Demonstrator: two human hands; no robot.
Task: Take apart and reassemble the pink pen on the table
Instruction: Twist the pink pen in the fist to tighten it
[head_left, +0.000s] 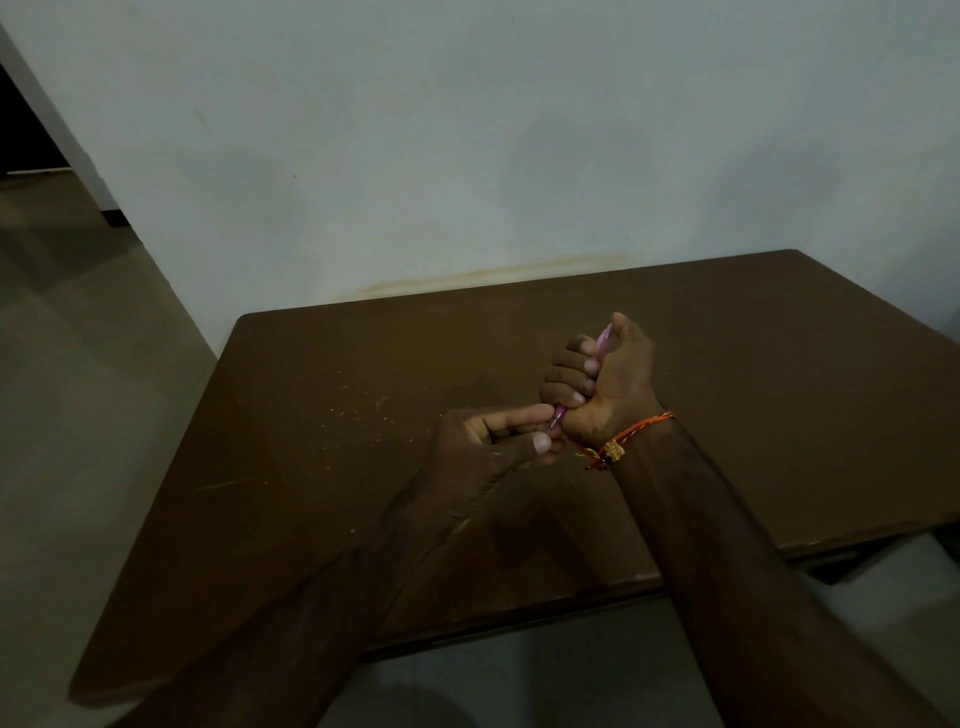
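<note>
My right hand (605, 379) is closed in a fist around the pink pen (602, 340), held above the middle of the brown table (322, 415). The pen's top end sticks out by the thumb, and its pointed tip shows below the fist. My left hand (488, 452) pinches that tip end between thumb and forefinger. Most of the pen's barrel is hidden inside my right fist. An orange thread band circles my right wrist.
Small pale specks lie scattered on the tabletop left of my hands. A pale wall stands behind the table's far edge. Tiled floor runs along the left side and below the near edge.
</note>
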